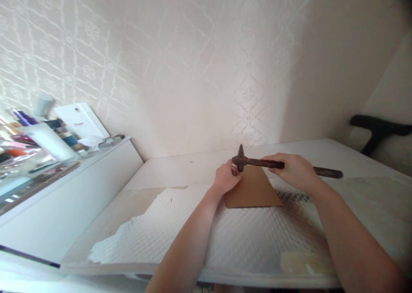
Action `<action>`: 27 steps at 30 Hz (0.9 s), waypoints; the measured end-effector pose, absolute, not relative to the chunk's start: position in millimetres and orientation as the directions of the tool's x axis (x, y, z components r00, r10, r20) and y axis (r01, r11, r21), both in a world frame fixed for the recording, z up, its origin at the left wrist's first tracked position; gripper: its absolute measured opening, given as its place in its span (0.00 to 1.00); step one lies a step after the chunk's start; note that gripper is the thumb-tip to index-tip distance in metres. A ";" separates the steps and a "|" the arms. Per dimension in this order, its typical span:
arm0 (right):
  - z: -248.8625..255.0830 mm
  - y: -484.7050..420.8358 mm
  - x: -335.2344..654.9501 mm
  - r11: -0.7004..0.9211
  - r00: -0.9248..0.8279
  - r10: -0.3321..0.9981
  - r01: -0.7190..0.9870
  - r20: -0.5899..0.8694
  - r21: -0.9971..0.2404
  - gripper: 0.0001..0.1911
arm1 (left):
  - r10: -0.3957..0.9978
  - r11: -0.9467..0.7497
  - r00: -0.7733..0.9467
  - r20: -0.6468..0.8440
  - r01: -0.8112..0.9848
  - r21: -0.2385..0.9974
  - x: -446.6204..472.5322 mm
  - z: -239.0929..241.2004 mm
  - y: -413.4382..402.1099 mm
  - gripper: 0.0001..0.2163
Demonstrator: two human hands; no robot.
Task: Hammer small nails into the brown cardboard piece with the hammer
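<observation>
Hammer [257, 162] held sideways by the far end of the brown board [252, 192], right hand [294, 169] with its fingers wrapped round the handle [328, 172]! And the left hand [227, 177] is at the board's left edge, fingers bent; the hammer head covers their tips, so I can't tell what they pinch. White textured sheeting [244, 235] lies beneath the board.
</observation>
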State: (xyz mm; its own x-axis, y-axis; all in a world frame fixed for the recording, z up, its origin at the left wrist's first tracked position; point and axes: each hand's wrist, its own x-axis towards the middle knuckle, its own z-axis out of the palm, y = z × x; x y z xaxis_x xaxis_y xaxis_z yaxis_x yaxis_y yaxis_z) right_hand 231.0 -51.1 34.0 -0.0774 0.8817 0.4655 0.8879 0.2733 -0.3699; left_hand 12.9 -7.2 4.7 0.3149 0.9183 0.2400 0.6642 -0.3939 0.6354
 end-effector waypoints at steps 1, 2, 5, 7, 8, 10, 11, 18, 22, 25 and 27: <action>34.2 -51.0 231.1 0.268 -0.078 0.885 0.891 0.460 -0.365 0.17 | 0.920 -0.390 0.313 0.237 0.663 0.639 12.9 4.7 -7.3 0.11; 34.4 -51.0 231.2 0.264 -0.074 0.885 0.893 0.461 -0.365 0.18 | 0.920 -0.390 0.314 0.236 0.661 0.641 12.9 4.6 -7.2 0.11; 35.1 -51.0 231.6 0.270 -0.064 0.878 0.884 0.475 -0.381 0.18 | 0.916 -0.398 0.325 0.235 0.653 0.644 13.1 3.9 -6.7 0.11; 35.2 -51.0 232.0 0.271 -0.077 0.884 0.888 0.461 -0.372 0.18 | 0.916 -0.398 0.324 0.238 0.651 0.646 13.1 3.5 -6.5 0.12; 35.1 -51.0 232.2 0.268 -0.079 0.886 0.892 0.458 -0.364 0.18 | 0.915 -0.399 0.324 0.240 0.649 0.648 13.1 3.3 -6.6 0.12; 35.0 -51.1 232.4 0.262 -0.070 0.880 0.897 0.470 -0.356 0.18 | 0.911 -0.408 0.330 0.246 0.643 0.648 13.0 3.3 -6.7 0.13; 35.0 -51.3 232.3 0.262 -0.063 0.874 0.896 0.482 -0.358 0.18 | 0.910 -0.412 0.334 0.248 0.641 0.648 13.0 3.4 -6.9 0.13; 35.4 -53.2 231.3 0.253 -0.056 0.872 0.902 0.487 -0.349 0.17 | 0.914 -0.402 0.326 0.241 0.651 0.644 13.1 3.8 -6.7 0.12; 35.5 -53.0 231.9 0.262 -0.059 0.878 0.890 0.475 -0.373 0.17 | 0.917 -0.396 0.325 0.233 0.654 0.644 13.3 3.5 -6.4 0.12; 35.5 -52.5 231.7 0.252 -0.057 0.885 0.893 0.462 -0.373 0.17 | 0.916 -0.396 0.322 0.237 0.651 0.648 13.5 2.8 -6.4 0.12; 35.5 -52.3 231.4 0.257 -0.039 0.873 0.884 0.487 -0.390 0.17 | 0.914 -0.401 0.326 0.241 0.646 0.650 13.6 2.3 -6.1 0.12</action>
State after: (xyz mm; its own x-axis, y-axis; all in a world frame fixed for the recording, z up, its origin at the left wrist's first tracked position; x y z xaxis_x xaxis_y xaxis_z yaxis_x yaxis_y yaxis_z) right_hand 231.4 -52.3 35.5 -0.0392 0.8725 0.4870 0.8841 0.2574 -0.3900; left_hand 13.6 -6.1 2.3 0.3261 0.9142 0.2406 0.6458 -0.4013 0.6496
